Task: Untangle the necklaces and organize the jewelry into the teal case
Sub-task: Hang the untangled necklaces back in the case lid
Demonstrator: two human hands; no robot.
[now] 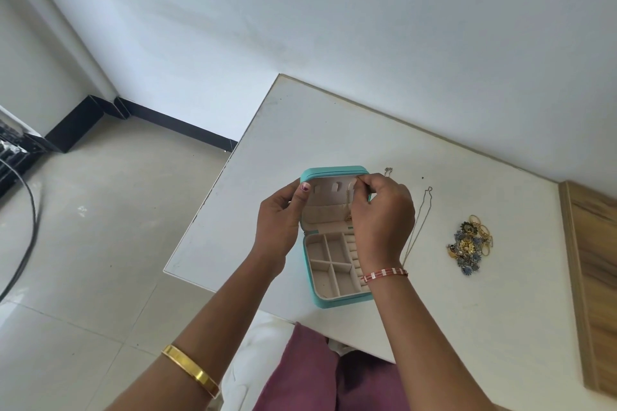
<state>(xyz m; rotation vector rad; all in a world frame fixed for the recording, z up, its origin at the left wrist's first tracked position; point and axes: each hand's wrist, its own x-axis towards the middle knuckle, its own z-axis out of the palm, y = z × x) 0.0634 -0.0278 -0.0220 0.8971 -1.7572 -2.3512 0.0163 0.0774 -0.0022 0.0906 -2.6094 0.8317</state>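
Observation:
The teal case [320, 300] lies open on the white table [467, 243], its lid upright and its beige tray of compartments facing me. My left hand [278, 225] grips the lid's left edge. My right hand [380, 213] pinches the top of a thin gold necklace [349, 207] at a hook inside the lid; the chain hangs down to a small pendant. Right of the case, a silver chain [421, 217] lies stretched on the table. Another small chain [388, 171] lies beyond my right hand.
A heap of blue flower pieces, gold rings and earrings [469, 245] sits to the right of the chains. A wooden board [594, 277] borders the table's right side. The wall runs close behind. Black cables [20, 197] lie on the tiled floor at left.

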